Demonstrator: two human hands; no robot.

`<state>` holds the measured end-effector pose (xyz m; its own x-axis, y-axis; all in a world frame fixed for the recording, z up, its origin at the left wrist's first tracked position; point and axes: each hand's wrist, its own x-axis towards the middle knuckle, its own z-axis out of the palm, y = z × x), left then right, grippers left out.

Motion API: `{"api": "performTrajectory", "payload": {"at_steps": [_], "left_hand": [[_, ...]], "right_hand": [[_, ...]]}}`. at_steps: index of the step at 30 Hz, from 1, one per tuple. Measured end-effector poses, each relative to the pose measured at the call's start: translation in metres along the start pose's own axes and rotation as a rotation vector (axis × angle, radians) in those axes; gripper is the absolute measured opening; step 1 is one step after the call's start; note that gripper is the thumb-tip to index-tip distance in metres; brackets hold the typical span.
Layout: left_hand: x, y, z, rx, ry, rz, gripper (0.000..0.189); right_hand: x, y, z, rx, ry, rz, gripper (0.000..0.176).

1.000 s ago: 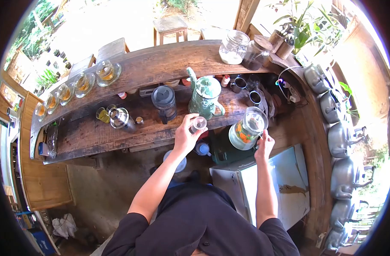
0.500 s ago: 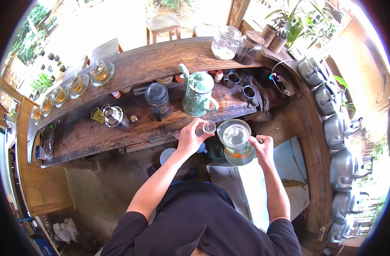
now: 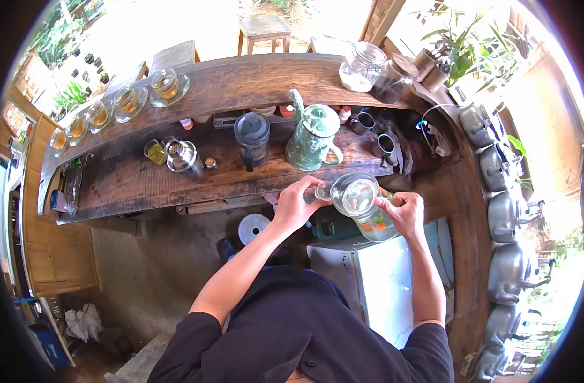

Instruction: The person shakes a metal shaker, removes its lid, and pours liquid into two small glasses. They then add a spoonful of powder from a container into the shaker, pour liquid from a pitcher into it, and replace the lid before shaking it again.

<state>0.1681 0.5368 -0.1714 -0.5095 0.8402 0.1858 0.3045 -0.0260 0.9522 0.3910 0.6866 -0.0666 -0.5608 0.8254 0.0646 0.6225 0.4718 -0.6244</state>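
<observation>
My left hand (image 3: 296,207) is closed around a small clear glass (image 3: 324,190). By its handle, my right hand (image 3: 404,214) grips a clear glass pitcher (image 3: 376,225) with an orange and green print and a clear lid (image 3: 359,194). The pitcher leans to the left, its spout right at the glass rim. Both are held in front of the wooden counter's near edge. Behind them on the lower counter stand a green speckled enamel pot (image 3: 312,143) and a dark-lidded French press (image 3: 252,137).
Several glasses of amber drink on saucers, one being a filled cup (image 3: 165,86), line the upper ledge (image 3: 254,80). A metal shaker (image 3: 185,158) stands left on the counter, two metal mugs (image 3: 385,144) right. Jars (image 3: 362,67) and kettles (image 3: 512,271) flank the right side. A white box-like appliance (image 3: 384,274) sits below.
The pitcher has come closer to the small glass and tilted left, so its spout meets the rim. My view has turned slightly left, shifting the counter rightward in the picture.
</observation>
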Motion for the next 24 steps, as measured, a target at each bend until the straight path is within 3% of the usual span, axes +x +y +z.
{"api": "performTrajectory", "payload": {"at_steps": [24], "left_hand": [[-0.007,-0.016,0.009,-0.029,0.013,0.043,0.039]], "right_hand": [[0.003,-0.025,-0.005,-0.256,-0.021,-0.106,0.082]]}}
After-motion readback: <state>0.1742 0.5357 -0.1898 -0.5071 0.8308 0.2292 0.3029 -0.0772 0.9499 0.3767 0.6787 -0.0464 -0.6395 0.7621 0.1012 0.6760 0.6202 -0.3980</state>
